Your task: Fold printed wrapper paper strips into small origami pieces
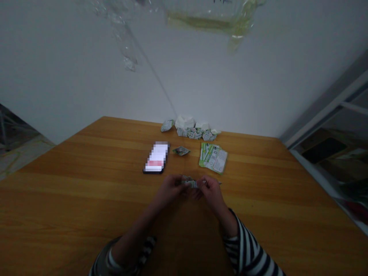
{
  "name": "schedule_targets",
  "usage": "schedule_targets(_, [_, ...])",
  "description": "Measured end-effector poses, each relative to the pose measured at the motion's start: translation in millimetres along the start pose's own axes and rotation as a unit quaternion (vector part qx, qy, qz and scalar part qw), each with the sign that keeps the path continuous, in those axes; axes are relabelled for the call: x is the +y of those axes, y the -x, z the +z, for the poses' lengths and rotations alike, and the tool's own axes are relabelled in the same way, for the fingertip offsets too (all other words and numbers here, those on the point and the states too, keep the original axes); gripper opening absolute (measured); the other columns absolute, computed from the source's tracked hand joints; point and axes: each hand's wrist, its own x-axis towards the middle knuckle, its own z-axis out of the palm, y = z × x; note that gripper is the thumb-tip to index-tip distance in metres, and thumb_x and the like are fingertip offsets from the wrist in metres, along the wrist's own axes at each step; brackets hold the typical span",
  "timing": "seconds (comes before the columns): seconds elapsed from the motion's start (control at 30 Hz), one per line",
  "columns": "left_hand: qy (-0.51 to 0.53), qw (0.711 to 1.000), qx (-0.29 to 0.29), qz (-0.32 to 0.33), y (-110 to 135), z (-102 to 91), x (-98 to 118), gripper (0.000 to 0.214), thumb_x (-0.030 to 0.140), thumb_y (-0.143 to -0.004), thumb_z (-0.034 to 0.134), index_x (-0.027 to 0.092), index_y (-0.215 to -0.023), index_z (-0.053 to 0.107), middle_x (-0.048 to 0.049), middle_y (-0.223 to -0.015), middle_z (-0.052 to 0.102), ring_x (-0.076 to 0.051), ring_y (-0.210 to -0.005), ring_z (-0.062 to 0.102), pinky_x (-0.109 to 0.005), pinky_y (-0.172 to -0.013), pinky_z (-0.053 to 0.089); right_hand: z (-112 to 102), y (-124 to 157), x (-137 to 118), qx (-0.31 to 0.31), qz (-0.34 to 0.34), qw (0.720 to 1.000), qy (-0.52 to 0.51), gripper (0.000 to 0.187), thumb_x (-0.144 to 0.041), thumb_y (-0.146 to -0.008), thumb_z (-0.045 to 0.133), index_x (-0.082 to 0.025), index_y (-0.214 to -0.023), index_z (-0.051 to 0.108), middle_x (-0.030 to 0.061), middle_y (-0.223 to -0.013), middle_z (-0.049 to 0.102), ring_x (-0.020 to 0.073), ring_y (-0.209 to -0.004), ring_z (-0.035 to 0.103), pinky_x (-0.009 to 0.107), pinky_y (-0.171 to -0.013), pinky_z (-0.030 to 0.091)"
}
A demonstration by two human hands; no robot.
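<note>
My left hand [170,188] and my right hand [211,192] meet over the middle of the wooden table [71,199]. Both pinch a small folded piece of printed paper [189,183] between their fingertips. Just beyond the hands lies a single folded paper piece [181,150]. To its right lies a flat stack of green and white printed sheets [213,157]. A phone [156,157] with a lit screen lies to the left of the folded piece.
A cluster of several folded paper pieces [191,129] sits at the table's far edge against the white wall. A metal frame [330,107] and cluttered floor stand to the right of the table. Striped sleeves cover my forearms.
</note>
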Motion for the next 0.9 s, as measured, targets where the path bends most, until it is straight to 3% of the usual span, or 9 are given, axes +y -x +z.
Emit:
schedule_targets(0.07, [0.025,1.0,-0.011,0.012,-1,-0.7,-2,0.024,0.035,-0.069,0.069,0.011,-0.072,0.067,-0.0026,-0.064,0.066,-0.015,-0.059,0.061,-0.024,-0.058,0.047,0,0,-1,0.006,-0.003,1.0,-0.015,0.032,-0.049,-0.078,0.059,-0.021,-0.066,0.05,-0.0029,-0.047,0.063,0.0139,-0.036,0.058,0.023,-0.036,0.046])
schedule_targets(0.17, [0.071,0.997,0.035,0.023,-4,1.8,-5,0.028,0.035,-0.067,0.072,0.012,-0.08,0.063,-0.0041,-0.072,0.069,-0.015,-0.066,0.063,-0.025,-0.064,0.048,2,1,-3,0.015,-0.002,1.0,-0.019,0.029,-0.047,-0.079,0.06,-0.02,-0.072,0.052,-0.0037,-0.046,0.061,0.012,-0.033,0.055,0.02,-0.034,0.043])
schedule_targets(0.27, [0.106,0.991,0.075,0.011,-5,7.1,-9,0.035,0.036,-0.065,0.073,0.015,-0.087,0.056,-0.0029,-0.068,0.068,-0.015,-0.06,0.063,-0.025,-0.058,0.048,9,4,-4,0.032,0.001,0.999,-0.012,0.028,-0.044,-0.079,0.061,-0.019,-0.088,0.054,-0.0054,-0.044,0.06,0.0114,-0.031,0.052,0.018,-0.032,0.04])
schedule_targets(0.43, [0.023,0.982,0.181,0.041,-4,16.0,-12,0.026,0.034,-0.068,0.069,0.018,-0.08,0.052,0.0018,-0.056,0.062,-0.014,-0.048,0.058,-0.02,-0.044,0.042,22,9,-3,0.077,-0.01,0.997,0.004,0.027,-0.041,-0.081,0.059,-0.018,-0.095,0.053,-0.0077,-0.042,0.054,0.0103,-0.03,0.049,0.017,-0.031,0.038])
schedule_targets(0.5, [-0.01,0.979,0.198,0.054,-2,16.9,-10,0.021,0.032,-0.071,0.066,0.019,-0.08,0.052,0.0027,-0.055,0.061,-0.013,-0.047,0.058,-0.018,-0.043,0.04,23,8,-3,0.085,-0.014,0.996,0.01,0.026,-0.04,-0.081,0.058,-0.018,-0.094,0.053,-0.0082,-0.041,0.053,0.0095,-0.029,0.047,0.016,-0.03,0.036])
schedule_targets(0.57, [-0.006,0.983,0.178,0.05,-1,16.0,-7,0.026,0.034,-0.072,0.065,0.019,-0.087,0.051,0.0041,-0.054,0.061,-0.012,-0.044,0.056,-0.018,-0.041,0.039,21,7,-2,0.086,-0.016,0.996,0.009,0.026,-0.04,-0.082,0.056,-0.018,-0.095,0.052,-0.0084,-0.041,0.052,0.0085,-0.029,0.045,0.015,-0.03,0.034])
schedule_targets(0.7, [0.095,0.994,0.057,-0.02,1,11.5,-2,0.047,0.048,-0.072,0.063,0.017,-0.103,0.046,0.003,-0.054,0.064,-0.013,-0.043,0.058,-0.022,-0.046,0.045,10,4,-2,0.085,-0.02,0.996,-0.013,0.029,-0.042,-0.082,0.056,-0.017,-0.096,0.054,-0.0086,-0.042,0.052,0.0062,-0.029,0.041,0.014,-0.031,0.03])
schedule_targets(0.8, [0.111,0.993,0.016,-0.042,-1,7.9,-1,0.043,0.054,-0.074,0.059,0.013,-0.085,0.057,-0.001,-0.057,0.064,-0.013,-0.049,0.059,-0.022,-0.051,0.045,6,2,-2,0.075,-0.008,0.997,-0.026,0.029,-0.044,-0.081,0.056,-0.017,-0.094,0.057,-0.0058,-0.048,0.058,0.0085,-0.034,0.048,0.017,-0.035,0.036])
schedule_targets(0.9, [0.033,0.998,0.046,-0.01,-1,4.6,0,0.043,0.054,-0.077,0.056,0.012,-0.068,0.061,-0.0027,-0.059,0.063,-0.013,-0.053,0.058,-0.023,-0.053,0.043,5,2,-2,0.05,-0.027,0.997,0.045,0.023,-0.039,-0.077,0.063,-0.018,-0.086,0.063,0.0005,-0.064,0.065,0.0143,-0.053,0.06,0.025,-0.052,0.048])
